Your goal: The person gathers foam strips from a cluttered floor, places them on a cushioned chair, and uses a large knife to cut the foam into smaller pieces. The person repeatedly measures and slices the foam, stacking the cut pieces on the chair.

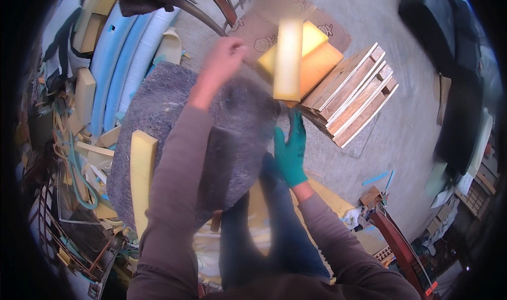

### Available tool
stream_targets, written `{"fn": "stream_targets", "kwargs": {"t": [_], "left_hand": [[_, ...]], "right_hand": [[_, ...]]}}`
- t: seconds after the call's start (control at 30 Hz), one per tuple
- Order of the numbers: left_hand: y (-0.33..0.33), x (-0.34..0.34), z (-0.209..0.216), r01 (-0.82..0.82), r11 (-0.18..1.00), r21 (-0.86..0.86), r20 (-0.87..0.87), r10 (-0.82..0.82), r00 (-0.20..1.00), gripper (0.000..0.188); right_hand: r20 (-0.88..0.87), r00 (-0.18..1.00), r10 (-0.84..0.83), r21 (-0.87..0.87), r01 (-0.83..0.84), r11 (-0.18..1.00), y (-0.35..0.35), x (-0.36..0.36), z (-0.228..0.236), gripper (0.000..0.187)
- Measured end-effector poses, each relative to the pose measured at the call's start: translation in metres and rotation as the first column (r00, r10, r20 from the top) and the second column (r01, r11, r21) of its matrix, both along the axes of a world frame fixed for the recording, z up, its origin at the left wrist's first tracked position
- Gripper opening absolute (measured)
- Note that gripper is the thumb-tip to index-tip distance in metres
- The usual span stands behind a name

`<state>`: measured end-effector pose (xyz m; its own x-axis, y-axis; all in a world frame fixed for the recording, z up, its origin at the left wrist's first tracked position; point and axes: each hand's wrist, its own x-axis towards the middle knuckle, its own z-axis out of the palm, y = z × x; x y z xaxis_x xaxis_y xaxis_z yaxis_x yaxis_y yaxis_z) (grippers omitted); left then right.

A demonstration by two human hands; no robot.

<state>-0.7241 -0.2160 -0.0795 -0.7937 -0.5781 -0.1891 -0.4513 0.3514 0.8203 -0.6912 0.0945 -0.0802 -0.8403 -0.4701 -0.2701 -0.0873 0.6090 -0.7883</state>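
My bare left hand (224, 62) hovers above the far side of a grey felt-covered mound (145, 97). Motion smears its fingers, which look curled, and no held thing can be made out. In a green glove, my right hand (290, 149) has its thumb apart from its stretched fingers. Its dark fingertips come close to a pale yellow foam block (288, 62) and the near corner of the stacked wooden frames (351, 97); whether they touch is unclear. Behind that block lie another yellow foam piece (315, 36) and an orange foam block (323, 62).
A long yellow foam strip (142, 178) rests on the felt at my left. Blue and white foam rolls (119, 70) and offcuts crowd the left side. A patterned mat (338, 31) lies beyond the foam blocks. Black bulky pieces (459, 105) stand at right; a red metal bar (393, 236) is lower right.
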Motion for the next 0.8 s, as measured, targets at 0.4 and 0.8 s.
{"fn": "stream_targets", "kwargs": {"t": [0.4, 0.8], "left_hand": [[-0.108, -0.041, 0.211, -0.271, 0.279, -0.921, -0.221, 0.199, 0.955, 0.040], [-0.118, -0.065, 0.183, -0.309, 0.047, -0.950, -0.277, 0.331, 0.902, 0.042]], "right_hand": [[0.991, 0.119, -0.063, -0.065, 0.831, 0.553, 0.069, -0.028, -0.260, 0.046], [0.263, 0.922, -0.285, -0.112, 0.323, 0.940, 0.010, -0.058, -0.292, 0.038]]}}
